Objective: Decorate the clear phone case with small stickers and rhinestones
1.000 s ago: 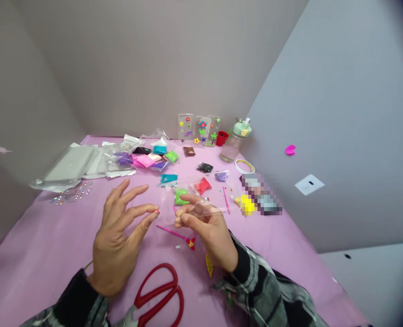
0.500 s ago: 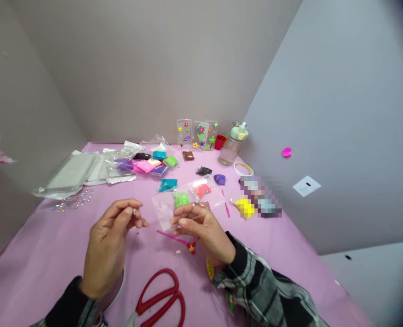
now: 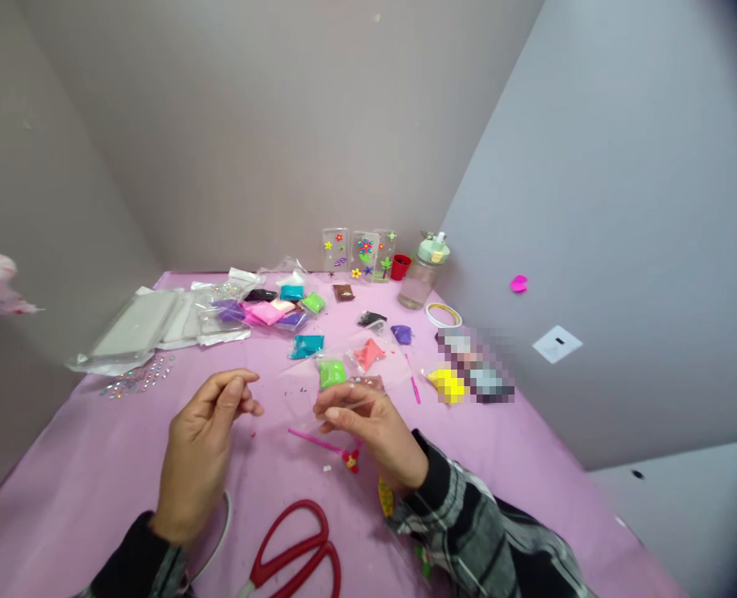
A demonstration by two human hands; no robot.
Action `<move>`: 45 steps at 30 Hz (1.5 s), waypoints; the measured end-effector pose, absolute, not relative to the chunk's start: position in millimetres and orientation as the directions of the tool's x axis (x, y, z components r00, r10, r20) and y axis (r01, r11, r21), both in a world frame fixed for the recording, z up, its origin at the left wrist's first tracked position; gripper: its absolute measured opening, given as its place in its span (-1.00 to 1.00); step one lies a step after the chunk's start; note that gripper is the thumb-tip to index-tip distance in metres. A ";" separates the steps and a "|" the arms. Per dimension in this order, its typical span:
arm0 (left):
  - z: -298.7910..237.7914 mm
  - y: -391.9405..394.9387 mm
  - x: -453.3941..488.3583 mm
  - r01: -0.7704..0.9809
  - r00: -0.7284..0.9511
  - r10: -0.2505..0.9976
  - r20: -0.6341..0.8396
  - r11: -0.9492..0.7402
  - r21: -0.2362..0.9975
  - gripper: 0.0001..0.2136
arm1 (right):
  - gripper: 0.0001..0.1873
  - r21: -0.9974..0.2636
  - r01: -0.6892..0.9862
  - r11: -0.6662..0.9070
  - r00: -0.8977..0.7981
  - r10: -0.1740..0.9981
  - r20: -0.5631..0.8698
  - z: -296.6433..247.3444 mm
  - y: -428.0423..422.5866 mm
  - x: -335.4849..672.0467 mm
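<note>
Your right hand (image 3: 368,428) grasps a clear plastic case (image 3: 302,407); whether your left hand (image 3: 203,448), thumb against finger, pinches anything, I can't tell; scissors (image 3: 293,554) lie right of its wrist

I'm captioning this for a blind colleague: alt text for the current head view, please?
A person's right hand holds clear plastic above a pink table; the left hand is curled nearby, any contents unclear. Red-handled scissors lie in the foreground, colourful packets farther back.
</note>
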State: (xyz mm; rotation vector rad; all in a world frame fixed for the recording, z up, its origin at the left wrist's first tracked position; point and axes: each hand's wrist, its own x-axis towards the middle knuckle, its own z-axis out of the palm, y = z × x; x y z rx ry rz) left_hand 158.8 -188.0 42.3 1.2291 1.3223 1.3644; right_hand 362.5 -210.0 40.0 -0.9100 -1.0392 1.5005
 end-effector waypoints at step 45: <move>53.2 -192.8 168.0 -0.476 0.238 0.962 -0.131 0.233 0.848 -0.87 | -0.68 -0.954 -0.275 -0.115 -0.274 0.961 -0.037 46.4 -206.4 370.5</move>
